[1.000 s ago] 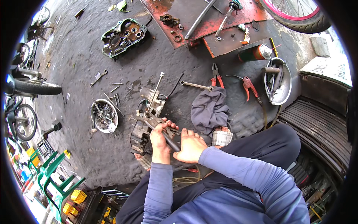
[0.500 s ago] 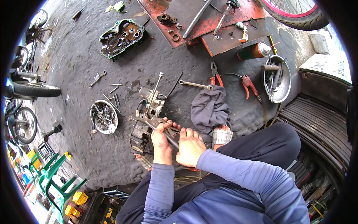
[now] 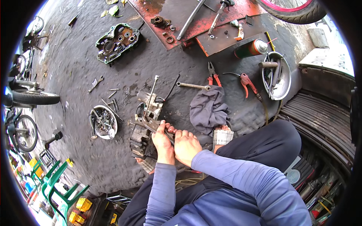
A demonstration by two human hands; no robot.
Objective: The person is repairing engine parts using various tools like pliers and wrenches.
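Observation:
A greasy engine block [image 3: 138, 140] sits on the ground between my feet, its lighter metal part [image 3: 154, 110] on the far side. A long silver socket wrench [image 3: 152, 90] leans on that part. My left hand [image 3: 164, 145] wraps round a dark, long-handled metal tool [image 3: 150, 123], whose far end lies over the engine; its exact kind I cannot make out. Just to the right, my right hand [image 3: 187, 148] is closed on the handle's near end, largely covering it. Beyond the hands lies a grey rag [image 3: 209, 109].
A white bowl of small parts [image 3: 105, 122] stands left, a bowl of tools [image 3: 279, 77] right. Red-handled pliers [image 3: 213, 75], a combination wrench [image 3: 193, 86] and a red air gun [image 3: 249, 86] lie beyond. Farther off are an engine cover [image 3: 117, 42] and a spray can [image 3: 252, 49].
Both hands have shifted slightly with the tool, the right one closer to the left and covering more of the handle. The whole view has moved a little.

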